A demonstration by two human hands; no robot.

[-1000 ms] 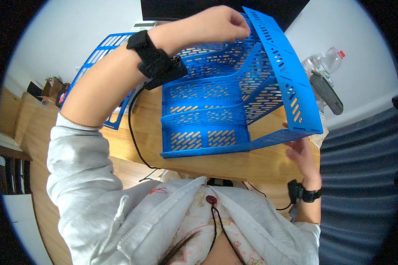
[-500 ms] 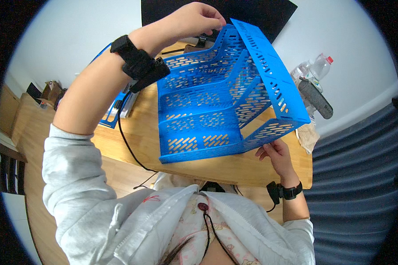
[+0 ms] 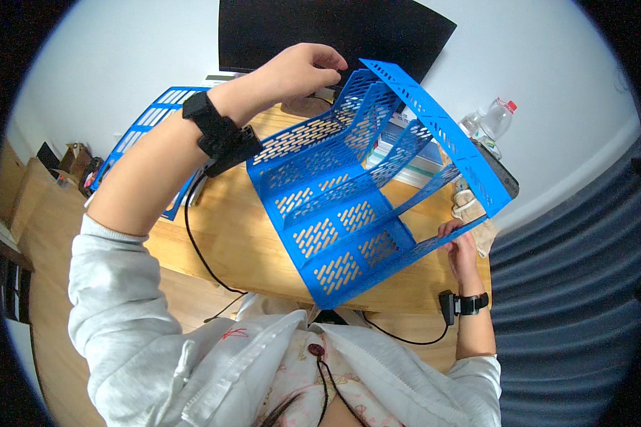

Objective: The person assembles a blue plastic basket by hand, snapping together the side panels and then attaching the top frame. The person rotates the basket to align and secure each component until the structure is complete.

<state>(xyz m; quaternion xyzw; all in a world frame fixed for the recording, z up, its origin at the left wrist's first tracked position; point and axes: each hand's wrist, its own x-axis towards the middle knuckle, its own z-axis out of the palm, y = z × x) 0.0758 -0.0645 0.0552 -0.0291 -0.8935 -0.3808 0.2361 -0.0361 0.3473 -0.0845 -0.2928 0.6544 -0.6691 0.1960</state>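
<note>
A blue perforated plastic file rack [image 3: 338, 252] with several upright dividers stands turned at an angle over the wooden desk. Across its far right side runs a long slotted panel [image 3: 441, 124], joined to the divider ends at least in part. My left hand [image 3: 303, 75] hovers just off the rack's far corner, thumb and fingers apart with nothing between them. At the near right, my right hand [image 3: 461, 249] grips the edge of the rack's side wall by the panel's lower end; its fingertips are partly hidden behind that wall.
Behind the rack stands a black monitor [image 3: 320, 35]. Another blue slotted panel [image 3: 139, 132] lies at the desk's left, behind my left forearm. Stacked books [image 3: 413, 160], clear plastic bottles [image 3: 497, 121] and a beige cloth [image 3: 481, 235] are at the right. A black cable [image 3: 196, 238] hangs over the front edge.
The rack has swung round, its near corner moving right and toward me, showing the books behind. My left hand has come away from the far corner; my right hand has shifted slightly right along the wall.
</note>
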